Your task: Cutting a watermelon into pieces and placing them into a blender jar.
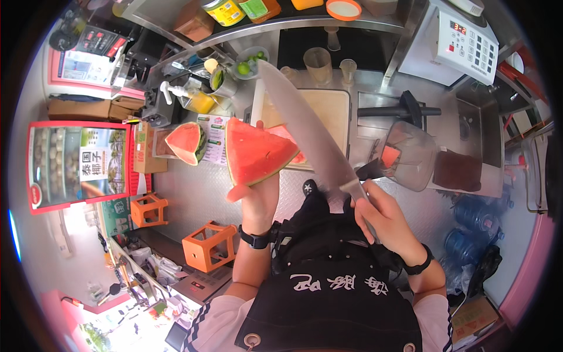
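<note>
My left hand (259, 198) holds a large wedge of watermelon (259, 152), red flesh upward, with its green rind towards me. A large kitchen knife (312, 132) is gripped by its handle in my right hand (382, 215); its broad blade slants up and left past the wedge, over the cutting board (327, 110). Behind the blade, more red watermelon flesh shows partly at the board's near edge. Another cut piece of watermelon (187, 141) rests at the left end of the counter. A clear blender jug (409, 154) with red chunks inside lies right of the board.
A black tamper (409, 110) lies on the counter right of the board, near a sink (466, 119). Measuring cups (317, 66) and a bowl of limes (250, 64) stand behind the board. Orange stools (209, 246) are on the floor at left; blue water bottles (475, 215) are at right.
</note>
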`<state>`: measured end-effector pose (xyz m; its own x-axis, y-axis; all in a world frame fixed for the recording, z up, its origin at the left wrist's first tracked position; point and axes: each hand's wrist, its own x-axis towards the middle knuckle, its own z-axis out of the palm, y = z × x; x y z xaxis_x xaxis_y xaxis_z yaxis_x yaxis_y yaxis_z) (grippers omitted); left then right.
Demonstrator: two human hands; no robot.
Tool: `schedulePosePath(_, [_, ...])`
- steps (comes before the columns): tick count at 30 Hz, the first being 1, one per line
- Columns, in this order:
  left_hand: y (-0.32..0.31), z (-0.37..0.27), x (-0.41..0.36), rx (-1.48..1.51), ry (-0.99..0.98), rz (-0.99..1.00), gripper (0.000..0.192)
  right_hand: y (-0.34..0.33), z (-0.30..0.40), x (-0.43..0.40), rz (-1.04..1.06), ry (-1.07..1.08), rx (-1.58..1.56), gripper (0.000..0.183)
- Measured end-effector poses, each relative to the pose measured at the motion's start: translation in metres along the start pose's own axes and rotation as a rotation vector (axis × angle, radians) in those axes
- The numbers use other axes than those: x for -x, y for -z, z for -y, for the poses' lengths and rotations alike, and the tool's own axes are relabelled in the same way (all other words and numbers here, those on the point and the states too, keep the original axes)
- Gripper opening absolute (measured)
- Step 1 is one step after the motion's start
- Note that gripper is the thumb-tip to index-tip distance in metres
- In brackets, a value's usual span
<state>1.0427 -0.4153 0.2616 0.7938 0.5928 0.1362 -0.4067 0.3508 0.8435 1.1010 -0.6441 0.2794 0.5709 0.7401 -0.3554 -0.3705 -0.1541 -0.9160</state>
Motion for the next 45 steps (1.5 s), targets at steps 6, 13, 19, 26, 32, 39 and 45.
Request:
schedulePosePath(6, [0.03,-0.008,-0.003,-0.196,0.036,0.067,0.135,0.004,-0.008,-0.001,0.28,-0.222,-0.186,0.028])
schedulePosePath(13, [0.059,-0.013,-0.034,-0.096,-0.063,0.05,0.133,0.011,-0.022,0.022,-0.131,-0.364,0.053,0.027])
schedulePosePath(19, [0.049,0.0,-0.043,-0.189,-0.021,0.083,0.132,-0.019,-0.03,0.012,-0.457,0.07,0.66,0.017])
schedulePosePath(26, [0.03,-0.025,-0.034,0.261,0.326,0.212,0.129,-0.024,-0.046,0.009,-0.655,0.295,1.356,0.038])
schedulePosePath(32, [0.008,-0.033,-0.044,0.469,0.766,0.18,0.115,-0.006,-0.034,0.008,-0.675,0.475,1.619,0.044])
schedulePosePath(39, [0.008,-0.019,-0.058,0.492,0.819,0.199,0.099,0.003,-0.031,0.012,-0.699,0.522,1.665,0.04])
schedulePosePath(45, [0.018,-0.002,-0.095,0.298,0.753,0.214,0.091,0.006,-0.033,0.016,-0.689,0.532,1.679,0.038])
